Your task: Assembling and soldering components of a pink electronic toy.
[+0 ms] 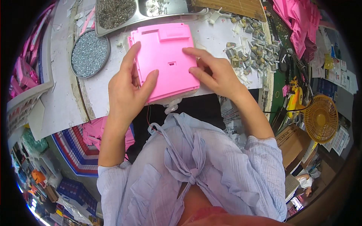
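Note:
A pink plastic housing (pixel 166 69), boxy with a raised block near its far edge and a small slot in the middle, lies at the table's near edge. My left hand (pixel 132 77) grips its left side, thumb resting on the top face. On the right side, my right hand (pixel 217 71) holds it with thumb and index finger on the face and the other fingers curled at the edge. Clear plastic wrap (pixel 172 105) shows under the near edge. What lies beneath the housing is hidden.
A round dish of small screws (pixel 90 54) stands at left. Behind is a metal tray (pixel 171 12) with small metal parts. Small motors and white plastic pieces (pixel 252 49) lie scattered at right. A yellow fan (pixel 320 118) and pink parts (pixel 298 22) are farther right.

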The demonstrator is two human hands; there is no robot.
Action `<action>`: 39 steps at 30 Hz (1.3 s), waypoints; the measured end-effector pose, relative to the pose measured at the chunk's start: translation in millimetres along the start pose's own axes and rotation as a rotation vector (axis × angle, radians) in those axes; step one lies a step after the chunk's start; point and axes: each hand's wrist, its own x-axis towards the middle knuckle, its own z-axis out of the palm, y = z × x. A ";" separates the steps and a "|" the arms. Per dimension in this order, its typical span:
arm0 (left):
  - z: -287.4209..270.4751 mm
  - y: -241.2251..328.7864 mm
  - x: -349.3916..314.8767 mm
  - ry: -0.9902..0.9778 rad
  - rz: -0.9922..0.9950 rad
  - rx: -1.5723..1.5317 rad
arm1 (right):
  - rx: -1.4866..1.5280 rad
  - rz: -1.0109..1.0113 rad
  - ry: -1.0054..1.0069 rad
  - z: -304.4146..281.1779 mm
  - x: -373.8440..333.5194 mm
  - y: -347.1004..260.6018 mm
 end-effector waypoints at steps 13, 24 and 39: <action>-5.7 2.4 -37.4 -0.014 -0.181 0.120 | -0.192 -0.147 -0.115 -2.0 3.4 -4.9; -14.0 -4.1 -25.7 0.069 0.137 0.385 | -0.700 -0.023 -0.340 -19.2 17.6 -45.9; -6.9 29.8 2.7 -0.330 0.400 0.688 | 0.483 0.427 -0.169 -32.6 67.0 26.7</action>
